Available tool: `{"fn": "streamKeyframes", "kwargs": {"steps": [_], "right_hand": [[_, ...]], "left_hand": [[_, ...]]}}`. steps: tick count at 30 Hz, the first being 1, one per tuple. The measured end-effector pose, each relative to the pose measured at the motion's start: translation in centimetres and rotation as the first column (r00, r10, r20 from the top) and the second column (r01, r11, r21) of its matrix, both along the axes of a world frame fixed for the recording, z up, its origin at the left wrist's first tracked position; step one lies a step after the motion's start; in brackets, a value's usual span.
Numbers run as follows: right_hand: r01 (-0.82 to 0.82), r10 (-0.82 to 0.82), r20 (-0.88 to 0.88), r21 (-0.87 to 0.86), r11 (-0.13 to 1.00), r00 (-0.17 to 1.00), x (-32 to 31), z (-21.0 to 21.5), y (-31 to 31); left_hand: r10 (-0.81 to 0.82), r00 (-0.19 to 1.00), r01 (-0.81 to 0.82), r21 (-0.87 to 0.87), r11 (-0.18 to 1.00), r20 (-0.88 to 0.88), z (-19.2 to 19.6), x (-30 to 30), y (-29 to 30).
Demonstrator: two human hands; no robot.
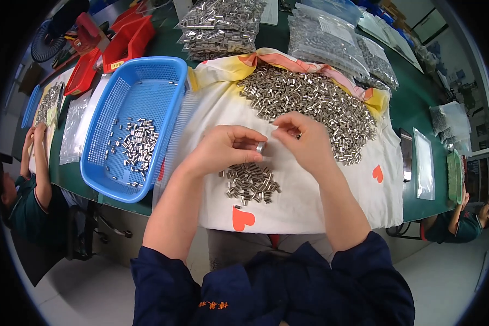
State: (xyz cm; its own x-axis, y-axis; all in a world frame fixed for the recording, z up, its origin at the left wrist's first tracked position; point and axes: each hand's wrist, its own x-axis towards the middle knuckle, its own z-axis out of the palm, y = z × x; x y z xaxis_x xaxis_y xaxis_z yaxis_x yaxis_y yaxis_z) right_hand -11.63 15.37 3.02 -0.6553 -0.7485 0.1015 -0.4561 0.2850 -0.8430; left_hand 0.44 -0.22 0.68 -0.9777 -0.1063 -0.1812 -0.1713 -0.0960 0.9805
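Note:
My left hand (223,148) is closed, pinching a shiny ring-like metal piece (261,147) between thumb and fingers. Facing it, my right hand (307,140) has its thumb and fingertips drawn together; a metallic glint shows at them, but what they hold is too small to make out. Below my left hand lies a small pile of short metal cylinders (251,186) on a white cloth (331,209) with red hearts. A much larger heap of the same cylinders (309,100) spreads beyond and to the right of my right hand.
On the left stands a blue plastic basket (174,117) with loose cylinders inside. Red bins (127,43) sit behind it. Bags of metal parts (220,24) and more bags (331,41) line the back. A flat clear bag (423,163) lies right. Co-workers sit at both sides.

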Motion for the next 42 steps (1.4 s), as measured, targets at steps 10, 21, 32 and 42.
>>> {"fn": "streamKeyframes", "kwargs": {"steps": [10, 21, 32, 42], "right_hand": [[0.130, -0.001, -0.678, 0.139, 0.982, 0.735, -0.4, -3.4, -1.4], [-0.079, 0.101, 0.155, -0.144, 0.986, 0.983, 1.1, -0.9, -0.3], [-0.121, 0.111, -0.089, -0.121, 0.985, 0.990, 0.8, -1.0, -0.1], [-0.022, 0.075, -0.460, 0.118, 0.993, 0.885, -2.8, -1.5, 1.0]], "left_hand": [[-0.042, 0.999, 0.042, -0.034, 0.999, 0.007, 0.1, -0.3, 0.2], [0.123, 0.992, -0.119, 0.143, 0.983, -0.024, -0.3, -0.7, -0.1], [0.124, 0.992, -0.122, 0.086, 0.989, -0.013, -0.1, -0.7, 0.0], [-0.058, 0.997, 0.059, -0.014, 0.998, 0.055, 0.3, -0.2, 0.3]]}}
